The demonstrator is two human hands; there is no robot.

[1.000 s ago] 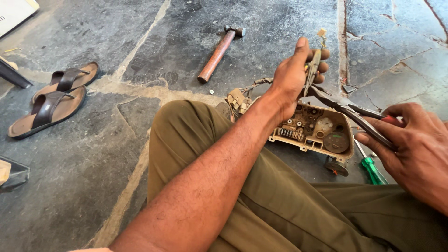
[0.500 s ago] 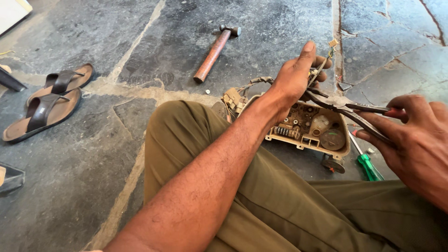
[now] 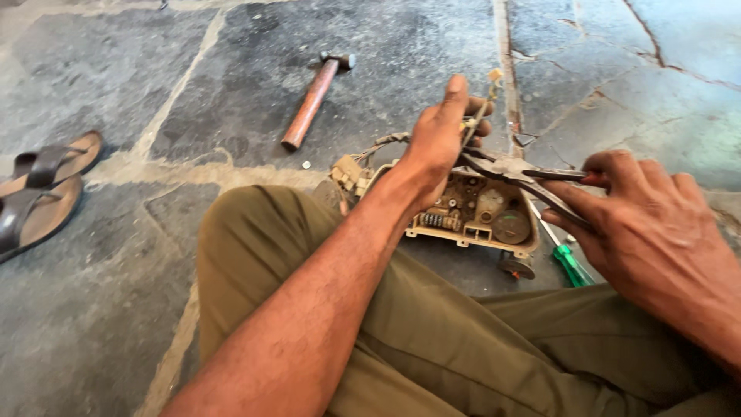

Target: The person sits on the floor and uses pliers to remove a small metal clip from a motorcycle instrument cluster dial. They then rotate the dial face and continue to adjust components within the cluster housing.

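Note:
My left hand [image 3: 438, 140] reaches over my knee and pinches a thin wire [image 3: 480, 108] with a small yellowish connector at its tip, held above a beige open circuit unit [image 3: 478, 212] full of small parts. My right hand [image 3: 648, 224] grips the handles of dark metal pliers [image 3: 517, 174], whose jaws point left toward the wire by my left fingers. The unit rests on the stone floor against my leg. More wires [image 3: 378, 147] loop out of its left side.
A hammer [image 3: 312, 100] with a reddish wooden handle lies on the stone floor behind the unit. A green-handled screwdriver [image 3: 570, 262] lies under my right hand. Two brown sandals [image 3: 42, 189] sit at the far left. My olive trouser leg [image 3: 463, 340] fills the foreground.
The view has shifted slightly. My left hand has raised the wire a little, and the pliers in my right hand have come closer to it.

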